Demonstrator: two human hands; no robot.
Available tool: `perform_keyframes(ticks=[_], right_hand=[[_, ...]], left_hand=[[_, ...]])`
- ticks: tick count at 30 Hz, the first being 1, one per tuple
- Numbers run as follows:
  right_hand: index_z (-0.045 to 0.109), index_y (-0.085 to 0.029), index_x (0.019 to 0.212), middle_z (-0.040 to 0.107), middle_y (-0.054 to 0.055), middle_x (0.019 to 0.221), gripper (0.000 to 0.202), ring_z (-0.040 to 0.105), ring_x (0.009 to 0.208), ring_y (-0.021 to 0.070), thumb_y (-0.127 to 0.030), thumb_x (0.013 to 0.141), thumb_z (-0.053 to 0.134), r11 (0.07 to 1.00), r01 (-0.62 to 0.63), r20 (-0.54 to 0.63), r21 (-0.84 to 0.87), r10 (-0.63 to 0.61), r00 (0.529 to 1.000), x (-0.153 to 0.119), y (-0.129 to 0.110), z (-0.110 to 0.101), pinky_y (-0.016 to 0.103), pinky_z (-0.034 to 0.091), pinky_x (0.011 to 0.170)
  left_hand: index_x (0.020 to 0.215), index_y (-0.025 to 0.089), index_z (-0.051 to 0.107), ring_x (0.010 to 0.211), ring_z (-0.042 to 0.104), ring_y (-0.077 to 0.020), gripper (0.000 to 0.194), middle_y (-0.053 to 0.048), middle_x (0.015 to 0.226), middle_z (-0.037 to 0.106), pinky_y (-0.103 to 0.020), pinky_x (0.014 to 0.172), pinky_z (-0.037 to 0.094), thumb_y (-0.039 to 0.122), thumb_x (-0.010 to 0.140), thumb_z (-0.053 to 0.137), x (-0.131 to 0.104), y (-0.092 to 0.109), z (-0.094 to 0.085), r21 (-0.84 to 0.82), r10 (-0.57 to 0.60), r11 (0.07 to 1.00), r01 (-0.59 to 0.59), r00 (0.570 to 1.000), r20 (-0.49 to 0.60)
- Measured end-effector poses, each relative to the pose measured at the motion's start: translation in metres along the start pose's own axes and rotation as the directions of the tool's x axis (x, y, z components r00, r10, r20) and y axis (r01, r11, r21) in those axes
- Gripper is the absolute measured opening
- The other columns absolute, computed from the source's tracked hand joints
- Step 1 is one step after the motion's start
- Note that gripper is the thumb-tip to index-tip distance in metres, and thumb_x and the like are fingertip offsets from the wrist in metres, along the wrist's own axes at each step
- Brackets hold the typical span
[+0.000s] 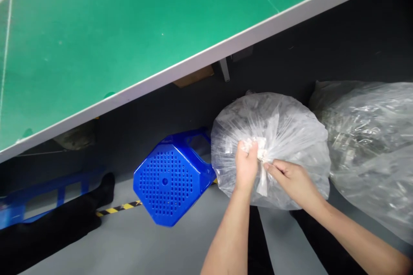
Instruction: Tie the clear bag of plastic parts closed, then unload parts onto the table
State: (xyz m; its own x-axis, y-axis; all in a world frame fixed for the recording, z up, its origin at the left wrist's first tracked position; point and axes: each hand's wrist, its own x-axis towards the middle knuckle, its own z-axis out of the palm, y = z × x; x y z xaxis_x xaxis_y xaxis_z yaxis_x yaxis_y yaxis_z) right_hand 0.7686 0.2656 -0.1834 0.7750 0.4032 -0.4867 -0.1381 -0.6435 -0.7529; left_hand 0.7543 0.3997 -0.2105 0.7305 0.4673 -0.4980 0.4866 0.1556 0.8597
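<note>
A full, clear plastic bag (300, 124) stands in front of me, its top gathered into a bunch of creases. My left hand (247, 167) is closed round the bunched neck of the bag, thumb on top. White crumpled material, tape-like or bag film, shows at the neck, and a white strip (263, 184) hangs down from it between my hands. My right hand (288, 178) pinches at the neck just beside the left one, by the top of that strip. What lies between its fingertips is mostly hidden.
A green-topped table (135, 21) with a pale edge runs across the upper view. Left of the bag stands a blue plastic stool (166, 180). Another large clear bag (371, 150) lies at right. A person's dark-clothed leg (64, 219) reaches in at lower left, near yellow-black floor tape (119, 208).
</note>
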Motion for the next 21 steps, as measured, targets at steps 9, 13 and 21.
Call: perform_keyframes(ticks=[9, 13, 21], right_hand=[[0.025, -0.018, 0.061, 0.029, -0.004, 0.056, 0.043, 0.03, 0.051, 0.0143, -0.041, 0.093, 0.042, 0.981, 0.11, 0.098, 0.16, -0.127, 0.987, -0.012, -0.004, 0.005, 0.027, 0.022, 0.049], [0.025, -0.018, 0.062, 0.027, -0.004, 0.057, 0.041, 0.029, 0.052, 0.0148, -0.04, 0.094, 0.04, 0.954, 0.023, 0.165, 0.3, -0.076, 0.983, -0.028, -0.015, 0.004, 0.027, 0.022, 0.049], [0.027, -0.018, 0.062, 0.03, -0.003, 0.058, 0.049, 0.034, 0.053, 0.0161, -0.052, 0.095, 0.039, 0.991, -0.019, 0.174, 0.136, -0.004, 0.985, -0.036, 0.0, -0.023, 0.028, 0.025, 0.049]], left_hand=[[0.083, 0.014, 0.055, 0.074, 0.054, -0.0179, 0.025, -0.002, 0.076, 0.058, -0.025, 0.067, 0.042, 0.039, 0.082, 0.053, 0.014, -0.024, 0.015, -0.09, -0.166, 0.983, 0.157, 0.981, -0.101], [0.086, 0.014, 0.052, 0.068, 0.053, -0.0154, 0.021, -0.001, 0.074, 0.057, -0.024, 0.065, 0.041, 0.034, 0.08, 0.054, 0.023, -0.032, 0.018, -0.287, -0.266, 0.932, 0.22, 0.955, -0.133], [0.091, 0.015, 0.055, 0.08, 0.058, -0.0186, 0.033, -0.004, 0.082, 0.06, -0.027, 0.075, 0.046, 0.045, 0.078, 0.06, 0.018, -0.018, 0.017, -0.396, -0.279, 0.891, 0.22, 0.955, -0.097]])
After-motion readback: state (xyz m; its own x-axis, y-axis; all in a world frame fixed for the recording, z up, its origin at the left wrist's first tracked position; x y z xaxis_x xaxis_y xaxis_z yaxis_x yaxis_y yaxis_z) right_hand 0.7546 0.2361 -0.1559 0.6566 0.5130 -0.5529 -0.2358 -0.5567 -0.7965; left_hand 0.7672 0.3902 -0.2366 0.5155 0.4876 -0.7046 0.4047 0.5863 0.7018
